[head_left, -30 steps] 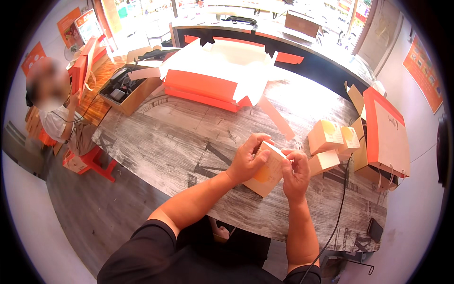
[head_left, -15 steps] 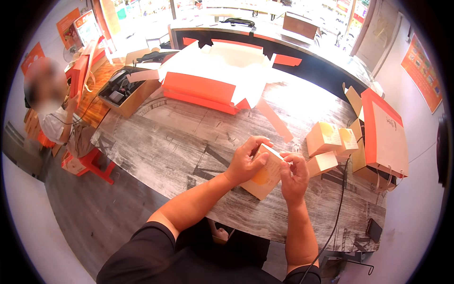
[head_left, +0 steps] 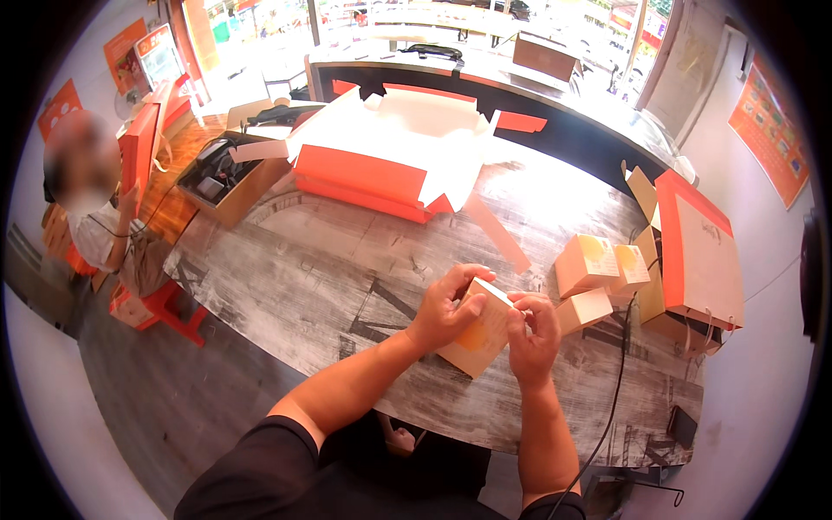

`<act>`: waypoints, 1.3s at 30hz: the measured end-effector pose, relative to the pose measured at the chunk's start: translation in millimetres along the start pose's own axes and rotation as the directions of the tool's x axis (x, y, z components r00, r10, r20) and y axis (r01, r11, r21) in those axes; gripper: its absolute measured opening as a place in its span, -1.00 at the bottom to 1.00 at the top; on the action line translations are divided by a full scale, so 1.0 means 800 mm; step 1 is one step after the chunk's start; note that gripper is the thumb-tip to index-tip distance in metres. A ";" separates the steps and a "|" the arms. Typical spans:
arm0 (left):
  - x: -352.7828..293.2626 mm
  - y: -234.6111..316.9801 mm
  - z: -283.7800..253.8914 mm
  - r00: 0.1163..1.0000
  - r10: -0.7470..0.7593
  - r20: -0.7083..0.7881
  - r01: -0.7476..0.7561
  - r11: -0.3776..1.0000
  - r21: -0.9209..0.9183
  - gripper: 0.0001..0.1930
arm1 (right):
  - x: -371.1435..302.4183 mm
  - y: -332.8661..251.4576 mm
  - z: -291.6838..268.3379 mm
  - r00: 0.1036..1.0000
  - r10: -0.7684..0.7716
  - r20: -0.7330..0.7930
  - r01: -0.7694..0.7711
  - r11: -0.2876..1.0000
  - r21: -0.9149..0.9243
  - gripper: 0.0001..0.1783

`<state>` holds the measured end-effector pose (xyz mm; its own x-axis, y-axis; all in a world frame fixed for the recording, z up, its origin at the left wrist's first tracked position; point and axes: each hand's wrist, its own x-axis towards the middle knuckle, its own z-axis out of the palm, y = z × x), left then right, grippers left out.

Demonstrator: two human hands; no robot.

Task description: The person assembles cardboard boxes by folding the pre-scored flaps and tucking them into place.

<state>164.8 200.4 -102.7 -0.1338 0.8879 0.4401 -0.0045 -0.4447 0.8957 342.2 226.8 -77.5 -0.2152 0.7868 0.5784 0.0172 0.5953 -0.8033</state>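
Observation:
A small cream carton (head_left: 476, 345) with a yellow-orange round print is held tilted above the near part of the table, its top end away from me. My left hand (head_left: 448, 310) wraps around its left side, thumb on the printed face. At the carton's upper right edge, the thumb and index finger of my right hand (head_left: 532, 336) are pinched together; whether they grip the edge or a flap is hard to make out. Just right of my right hand stand similar cartons: a larger one (head_left: 586, 264), one behind it (head_left: 630, 269) and one nearer (head_left: 585, 310).
An orange box with white inside (head_left: 360, 178) lies unfolded at the back. A cardboard box of dark items (head_left: 221, 178) stands left, near a seated person (head_left: 108, 225). An orange-and-cream bag (head_left: 704, 247) leans right. A black cable (head_left: 617, 390) crosses the table near a phone (head_left: 682, 426).
The view has shifted slightly, so the scene sits a little differently in the picture. Both hands keep their hold at the carton, with only small finger movements.

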 end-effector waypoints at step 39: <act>-0.004 0.008 0.006 0.999 -0.033 -0.018 0.033 0.999 -0.021 -0.56 | 0.000 -0.006 0.001 0.999 -0.041 -0.027 0.040 0.998 -0.055 -0.88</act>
<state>170.0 195.3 -97.8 -0.1516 0.8999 0.4090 -0.0300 -0.4178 0.9081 341.5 224.2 -73.7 -0.1888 0.7656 0.6149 0.0623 0.6343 -0.7706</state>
